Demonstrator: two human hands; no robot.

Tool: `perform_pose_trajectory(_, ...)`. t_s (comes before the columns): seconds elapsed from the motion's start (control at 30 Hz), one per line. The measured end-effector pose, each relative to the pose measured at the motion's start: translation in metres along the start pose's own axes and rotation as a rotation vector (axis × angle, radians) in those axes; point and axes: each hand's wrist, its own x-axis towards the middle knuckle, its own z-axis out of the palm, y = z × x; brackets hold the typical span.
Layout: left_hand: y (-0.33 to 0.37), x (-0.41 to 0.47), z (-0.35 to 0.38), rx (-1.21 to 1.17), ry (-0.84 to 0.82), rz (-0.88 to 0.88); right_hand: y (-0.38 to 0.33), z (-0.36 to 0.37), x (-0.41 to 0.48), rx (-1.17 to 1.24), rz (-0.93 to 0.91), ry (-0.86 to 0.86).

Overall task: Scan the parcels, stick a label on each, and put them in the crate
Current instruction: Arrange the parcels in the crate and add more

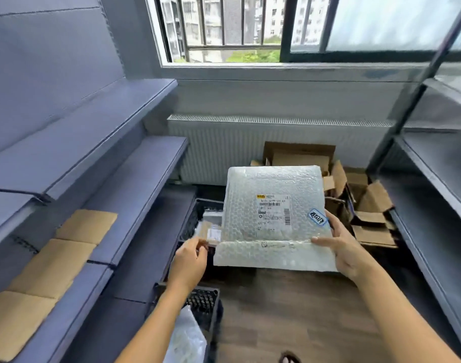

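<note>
The left hand [190, 260] is curled beside the lower-left corner of the white bubble-wrap parcel [273, 221]; whether it grasps anything cannot be told. The parcel, seemingly above the black slatted crate [195, 218], is gripped at its right edge by the right hand [347, 247].

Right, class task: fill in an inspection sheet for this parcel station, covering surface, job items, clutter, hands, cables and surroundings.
Surface: wood floor; no table in view.
Job's things: bubble-wrap parcel held up, partly hiding a black crate; it bears a shipping label and a blue sticker; smaller parcels lie in the crate.
Clutter: opened cardboard boxes heaped on the floor; cardboard sheets on the left shelf.
Hands: right hand grips the parcel's lower right corner; left hand at its lower left corner, grip unclear.
Cables: nothing seen.
Surroundings: radiator under a barred window; grey shelf units on both sides.
</note>
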Motion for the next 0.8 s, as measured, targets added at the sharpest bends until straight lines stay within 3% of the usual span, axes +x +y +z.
perform_pose_trajectory(0.17, 0.055, 0.036, 0.044, -0.007, -0.050, 0.065, -0.027, -0.061, 0.021, 0.008, -0.023, 0.063)
perform_pose_trajectory(0.43, 0.135, 0.095, 0.127, -0.032, -0.021, 0.033, -0.083, -0.130, 0.091, -0.012, -0.005, 0.008)
perform_pose_trajectory(0.8, 0.128, 0.165, 0.155, -0.047, -0.047, -0.144, -0.095, -0.140, 0.196, -0.045, 0.101, -0.048)
